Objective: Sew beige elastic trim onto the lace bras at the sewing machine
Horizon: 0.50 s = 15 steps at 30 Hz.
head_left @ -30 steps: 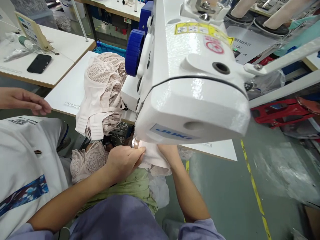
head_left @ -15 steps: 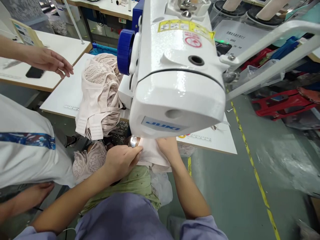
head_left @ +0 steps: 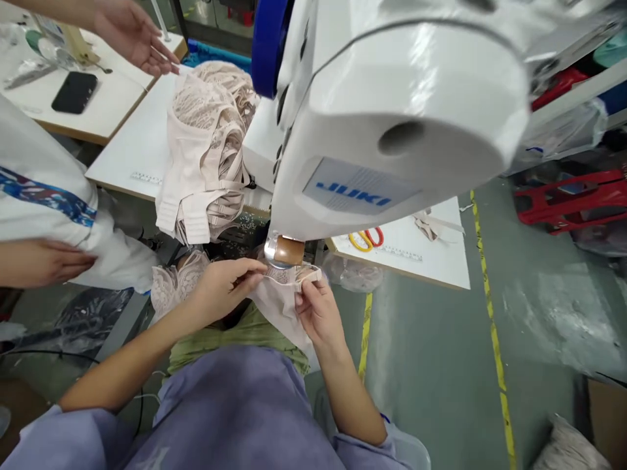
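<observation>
A beige bra [head_left: 281, 307] stretches between my two hands, just below the head of a white sewing machine [head_left: 343, 124]. My left hand [head_left: 228, 284] pinches its edge near the machine's metal foot area [head_left: 284, 251]. On the other side, my right hand [head_left: 318, 310] grips a narrow band of the same bra between thumb and fingers. More lace of a bra [head_left: 179, 281] hangs to the left of my left forearm. The needle itself is hidden behind the machine head.
A pile of beige bras [head_left: 206, 150] lies on the white table left of the machine. Beside it reaches a co-worker's hand [head_left: 140, 39]. Scissors [head_left: 366, 239] with yellow and red handles lie on the right table part. A black phone [head_left: 75, 92] rests at the far left.
My view has moved closer to the machine head. My hands have shifted the bra, and my right hand now shows pinching its band. The co-worker's upper hand has come to the pile.
</observation>
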Each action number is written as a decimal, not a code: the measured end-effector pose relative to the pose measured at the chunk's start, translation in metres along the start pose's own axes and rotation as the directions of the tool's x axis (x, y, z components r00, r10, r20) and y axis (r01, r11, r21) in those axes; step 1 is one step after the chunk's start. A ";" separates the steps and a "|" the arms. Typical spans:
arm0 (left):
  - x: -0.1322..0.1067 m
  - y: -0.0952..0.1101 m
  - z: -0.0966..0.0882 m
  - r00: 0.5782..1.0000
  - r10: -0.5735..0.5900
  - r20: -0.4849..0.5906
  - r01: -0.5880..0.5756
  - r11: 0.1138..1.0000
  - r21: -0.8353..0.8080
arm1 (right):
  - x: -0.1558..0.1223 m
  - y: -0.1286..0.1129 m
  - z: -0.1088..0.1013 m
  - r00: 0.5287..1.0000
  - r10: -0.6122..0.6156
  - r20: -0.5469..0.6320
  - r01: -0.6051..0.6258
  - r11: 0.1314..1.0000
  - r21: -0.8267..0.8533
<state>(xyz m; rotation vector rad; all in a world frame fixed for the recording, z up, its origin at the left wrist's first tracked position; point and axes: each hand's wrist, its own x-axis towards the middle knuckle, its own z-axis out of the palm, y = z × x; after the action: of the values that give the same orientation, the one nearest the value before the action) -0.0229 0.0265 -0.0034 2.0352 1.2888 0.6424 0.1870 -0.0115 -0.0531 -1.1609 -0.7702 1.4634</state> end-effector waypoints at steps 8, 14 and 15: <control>-0.016 -0.007 0.036 0.917 0.368 0.155 -0.394 0.896 0.205 | -0.045 0.030 -0.010 0.721 -0.581 0.378 0.683 0.502 -0.530; -0.014 -0.013 0.032 0.867 0.497 0.023 -0.475 0.813 0.338 | -0.048 0.029 -0.017 0.721 -0.546 0.426 0.673 0.406 -0.618; -0.013 -0.012 0.030 0.860 0.510 0.008 -0.481 0.805 0.348 | -0.048 0.029 -0.017 0.746 -0.520 0.416 0.648 0.424 -0.632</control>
<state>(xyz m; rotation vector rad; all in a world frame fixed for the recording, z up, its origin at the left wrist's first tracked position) -0.0147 0.0104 -0.0334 2.7034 0.9504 0.7884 0.1916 -0.0668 -0.0723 -1.1590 -1.8240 0.5897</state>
